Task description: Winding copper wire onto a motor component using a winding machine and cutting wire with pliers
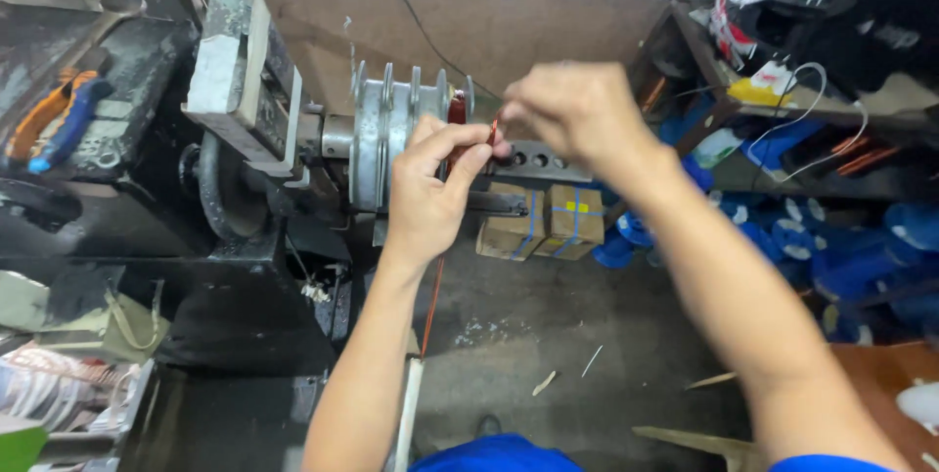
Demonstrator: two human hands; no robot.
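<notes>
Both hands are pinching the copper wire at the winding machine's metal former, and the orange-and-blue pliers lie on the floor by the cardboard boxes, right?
Not quite. The pliers lie on the dark machine top at the far left, not on the floor by the cardboard boxes. The head view shows it; the rest stands.

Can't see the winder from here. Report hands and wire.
Left hand and right hand both pinching copper wire at the finned metal former. Wire trails down toward floor. Nothing blocking.

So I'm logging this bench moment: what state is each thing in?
Left hand: pinching the copper wire at the former.
Right hand: pinching the same wire, raised.
Copper wire: taut, running down from the hands.
Winding former: mounted on its shaft.
Pliers: lying on the machine.
Cardboard boxes: strapped shut.
</notes>
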